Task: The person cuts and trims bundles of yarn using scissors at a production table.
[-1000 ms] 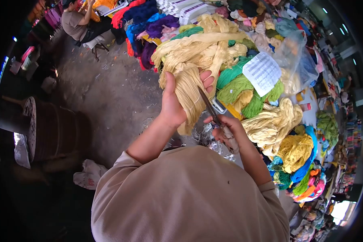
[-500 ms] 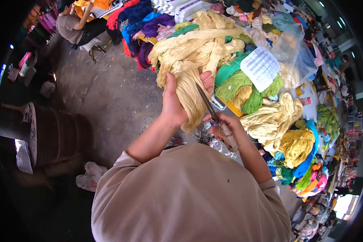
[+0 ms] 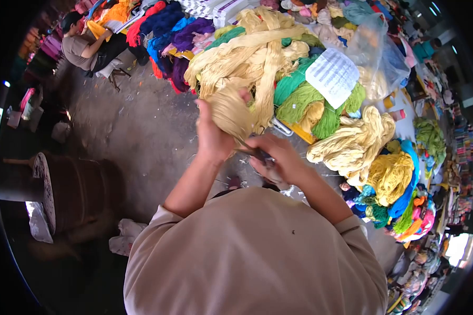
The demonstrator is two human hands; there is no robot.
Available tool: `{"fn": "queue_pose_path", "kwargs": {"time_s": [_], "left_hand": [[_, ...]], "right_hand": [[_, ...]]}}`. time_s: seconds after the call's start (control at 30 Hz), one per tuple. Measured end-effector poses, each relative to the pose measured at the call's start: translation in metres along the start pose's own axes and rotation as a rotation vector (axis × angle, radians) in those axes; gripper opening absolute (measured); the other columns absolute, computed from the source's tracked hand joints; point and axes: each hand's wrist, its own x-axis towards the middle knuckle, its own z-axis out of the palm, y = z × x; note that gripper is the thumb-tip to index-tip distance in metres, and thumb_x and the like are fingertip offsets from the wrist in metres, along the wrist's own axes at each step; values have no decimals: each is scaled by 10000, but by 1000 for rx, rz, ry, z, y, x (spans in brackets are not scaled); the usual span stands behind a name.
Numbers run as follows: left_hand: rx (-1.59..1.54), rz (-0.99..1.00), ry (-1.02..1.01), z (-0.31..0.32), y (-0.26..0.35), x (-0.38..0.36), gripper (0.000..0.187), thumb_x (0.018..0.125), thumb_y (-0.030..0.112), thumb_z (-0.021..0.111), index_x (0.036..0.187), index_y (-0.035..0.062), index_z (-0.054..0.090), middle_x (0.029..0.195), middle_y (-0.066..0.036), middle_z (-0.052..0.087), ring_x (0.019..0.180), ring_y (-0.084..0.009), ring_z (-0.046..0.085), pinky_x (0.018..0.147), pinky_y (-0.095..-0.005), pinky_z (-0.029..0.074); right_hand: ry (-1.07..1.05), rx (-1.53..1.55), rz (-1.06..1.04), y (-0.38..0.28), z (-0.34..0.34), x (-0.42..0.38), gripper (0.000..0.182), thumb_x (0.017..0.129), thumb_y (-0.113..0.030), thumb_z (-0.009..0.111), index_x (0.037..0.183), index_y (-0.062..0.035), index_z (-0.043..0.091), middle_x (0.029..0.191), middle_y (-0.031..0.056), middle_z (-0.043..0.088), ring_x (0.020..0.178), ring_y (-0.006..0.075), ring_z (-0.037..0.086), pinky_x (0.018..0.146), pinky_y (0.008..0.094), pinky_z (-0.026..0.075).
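A bundle of cream yarn [image 3: 230,113] lies across my left hand [image 3: 211,135], with the thumb up on the near side and fingertips showing at the far side. My right hand [image 3: 283,158] is closed around a pair of dark-bladed scissors [image 3: 256,153], whose handles look wrapped in something pale. The blades point left and meet the lower end of the bundle; blur hides whether they are apart. Beyond my hands, a large heap of cream skeins [image 3: 268,47] lies on the table, and the held bundle seems to run up into it.
Green skeins [image 3: 297,111] and a printed sheet [image 3: 332,77] lie right of the heap. Nearer are another cream skein [image 3: 355,142] and yellow yarn [image 3: 389,178]. A clear plastic bag [image 3: 381,52] stands behind. A rusty drum [image 3: 76,191] is at left; a seated person [image 3: 81,50] works beyond.
The scissors have swung from pointing up along the yarn to pointing left at its lower end. My right hand has moved left and up, closer to my left hand.
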Motion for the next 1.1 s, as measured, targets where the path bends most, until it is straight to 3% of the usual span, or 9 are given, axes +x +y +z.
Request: {"fn": "queue_pose_path", "kwargs": {"time_s": [0.23, 0.33, 0.4, 0.5, 0.67, 0.8, 0.97, 1.03, 1.1], "left_hand": [[-176, 317, 44, -17, 70, 14, 753, 1007, 633, 234, 1246, -26, 510, 1022, -99, 590, 1016, -246, 569, 1091, -450, 388], [-238, 216, -29, -16, 57, 16, 656, 1024, 559, 334, 1262, -27, 508, 1063, -107, 606, 1011, -248, 596, 1083, -462, 408], [-326, 119, -22, -7, 32, 15, 629, 1026, 530, 373, 1291, -27, 496, 1118, -131, 617, 1011, -253, 617, 1004, -462, 481], [-663, -65, -110, 21, -3, 17, 583, 1034, 496, 384, 1246, -30, 518, 1164, -142, 586, 984, -274, 607, 944, -444, 513], [-960, -54, -211, 96, 12, 23, 531, 1008, 452, 466, 1174, -49, 521, 1195, -172, 528, 974, -226, 586, 911, -414, 523], [-45, 441, -336, 74, 98, 24, 756, 978, 555, 480, 1359, -95, 421, 1347, -206, 532, 1237, -312, 533, 1113, -419, 416], [372, 127, -218, 54, 160, 98, 910, 959, 630, 447, 1421, -143, 319, 1412, -237, 471, 1253, -354, 494, 1101, -484, 365], [521, 323, 243, 53, 170, 165, 877, 971, 627, 420, 1372, -151, 364, 1314, -233, 533, 1171, -379, 529, 1060, -488, 404], [650, 236, -2, 35, 204, 255, 723, 1001, 539, 449, 1419, -44, 365, 1288, -216, 546, 1183, -352, 539, 1065, -483, 412]], "right_hand": [[-78, 819, 969, 60, -40, -122, 206, 948, -80, 610, 1151, -45, 614, 830, -10, 574, 725, 58, 537, 677, 210, 466], [-37, -41, 820, 98, -44, -165, 359, 914, -27, 577, 1265, -103, 580, 1014, 76, 690, 809, 179, 664, 727, 295, 520], [293, 603, 863, 103, -55, -146, 527, 847, -13, 684, 1341, -78, 512, 1196, 73, 633, 1015, 209, 655, 859, 323, 510], [142, 257, 10, 112, -61, -63, 860, 756, -138, 855, 1458, -43, 368, 1385, 75, 496, 1310, 203, 446, 1100, 353, 355], [-63, 512, -23, 113, -13, 6, 975, 674, -224, 917, 1468, -65, 375, 1308, 113, 558, 1195, 219, 526, 1045, 371, 405], [-424, 781, 313, 99, -56, -20, 718, 803, -222, 801, 1410, -54, 456, 1056, 132, 666, 974, 233, 632, 895, 377, 495], [-319, 629, 160, 142, -99, -33, 724, 779, -242, 801, 1391, -40, 471, 1283, 141, 603, 1220, 238, 554, 1049, 372, 407], [-253, 678, 249, 162, -100, -38, 723, 777, -251, 802, 1386, -36, 477, 1283, 155, 606, 1206, 253, 564, 1047, 378, 409], [-208, 616, 277, 175, -99, -33, 727, 791, -263, 798, 1395, -30, 467, 1277, 160, 613, 1191, 263, 575, 1037, 384, 415]]}}
